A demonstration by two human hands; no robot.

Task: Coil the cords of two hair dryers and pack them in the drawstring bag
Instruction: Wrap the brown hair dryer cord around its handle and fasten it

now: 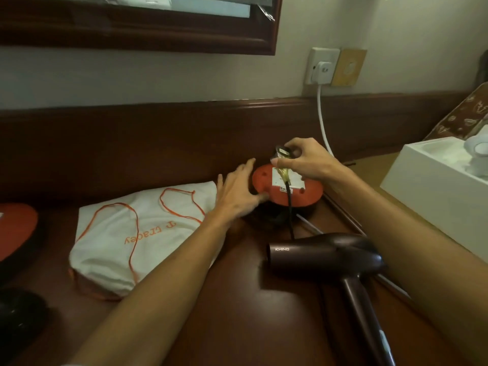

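Two bare hands work over a dark wooden desk (237, 299): the right hand (303, 162) pinches a black plug (284, 152) just above an orange socket reel (266, 183), its black cord (290, 207) dropping toward the dark hair dryer (324, 256) lying on its side nearby, while the left hand (237, 191), fingers straight and spread, rests against the reel's left edge; the white drawstring bag (137, 233) lies flat just left of it, orange strings looped on top

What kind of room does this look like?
Probably a hotel room or bedroom: a dark wooden desk under a framed mirror, a wall socket, and a hair dryer.
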